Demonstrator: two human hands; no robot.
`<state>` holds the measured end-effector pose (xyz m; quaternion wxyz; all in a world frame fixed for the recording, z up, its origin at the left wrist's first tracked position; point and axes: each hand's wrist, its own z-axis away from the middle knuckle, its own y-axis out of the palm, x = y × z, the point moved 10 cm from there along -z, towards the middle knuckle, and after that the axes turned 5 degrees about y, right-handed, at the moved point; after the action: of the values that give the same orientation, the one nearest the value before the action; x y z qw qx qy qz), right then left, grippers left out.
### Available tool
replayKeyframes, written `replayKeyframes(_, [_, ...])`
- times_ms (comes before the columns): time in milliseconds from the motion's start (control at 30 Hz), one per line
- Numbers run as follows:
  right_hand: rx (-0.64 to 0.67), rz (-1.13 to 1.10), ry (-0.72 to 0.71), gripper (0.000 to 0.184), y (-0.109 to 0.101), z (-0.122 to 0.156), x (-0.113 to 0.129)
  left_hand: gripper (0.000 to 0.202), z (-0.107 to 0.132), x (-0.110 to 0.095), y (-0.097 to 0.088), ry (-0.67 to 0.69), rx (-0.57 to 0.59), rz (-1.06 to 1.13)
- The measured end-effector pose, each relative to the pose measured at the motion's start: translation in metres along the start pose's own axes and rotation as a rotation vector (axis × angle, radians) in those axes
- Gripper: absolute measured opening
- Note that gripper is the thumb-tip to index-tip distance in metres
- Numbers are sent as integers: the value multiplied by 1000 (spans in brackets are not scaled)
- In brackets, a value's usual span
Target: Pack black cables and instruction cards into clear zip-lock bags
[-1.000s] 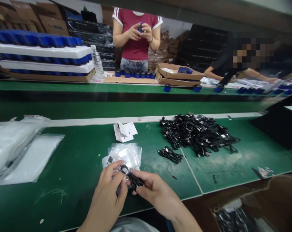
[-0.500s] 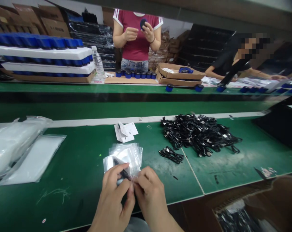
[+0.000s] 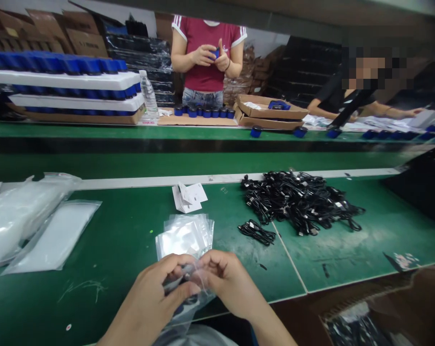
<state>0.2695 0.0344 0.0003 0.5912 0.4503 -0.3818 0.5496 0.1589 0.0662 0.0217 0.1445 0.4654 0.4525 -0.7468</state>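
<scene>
My left hand [image 3: 156, 293] and my right hand [image 3: 226, 281] meet at the near edge of the green table, both pinched on a small clear plastic bag [image 3: 188, 300] with a dark coiled cable inside. Just beyond my fingers lies a stack of empty clear bags [image 3: 186, 234]. A single coiled black cable [image 3: 257, 231] rests to the right of it, in front of a large pile of black cables [image 3: 300, 199]. A small stack of white cards [image 3: 187, 197] lies behind the bags.
Bundles of white plastic bags [image 3: 26, 221] lie at the left. A cardboard box [image 3: 376, 312] with packed cables stands at the lower right. Across the belt a person in a red shirt [image 3: 206, 53] handles a blue part; blue items in white trays [image 3: 66, 81] stand at the far left.
The coiled cable was bare between my fingers and is now inside the clear bag. Both hands have drawn closer to me with the bag.
</scene>
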Motion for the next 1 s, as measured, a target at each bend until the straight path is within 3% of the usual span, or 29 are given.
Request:
replayKeyframes(100, [-31, -137, -19, 20, -7, 3, 4, 18, -2, 3, -5, -27, -83, 157])
replayKeyframes(267, [-158, 20, -60, 15, -17, 8, 5, 25, 2, 17, -9, -120, -265, 368])
replayKeyframes(467, [-264, 207, -80, 16, -23, 7, 3, 25, 3, 12, -22, -51, -343, 270])
replayKeyframes(700, [-332, 428, -174, 14, -20, 10, 10, 23, 3, 13, -22, 6, -377, 250])
replayKeyframes(833, [-347, 420, -175, 15, -19, 10, 10, 24, 3, 14, -23, 20, -407, 231])
replayKeyframes(1000, [-292, 335, -152, 14, -14, 8, 9, 21, -2, 15, -14, 46, -282, 226])
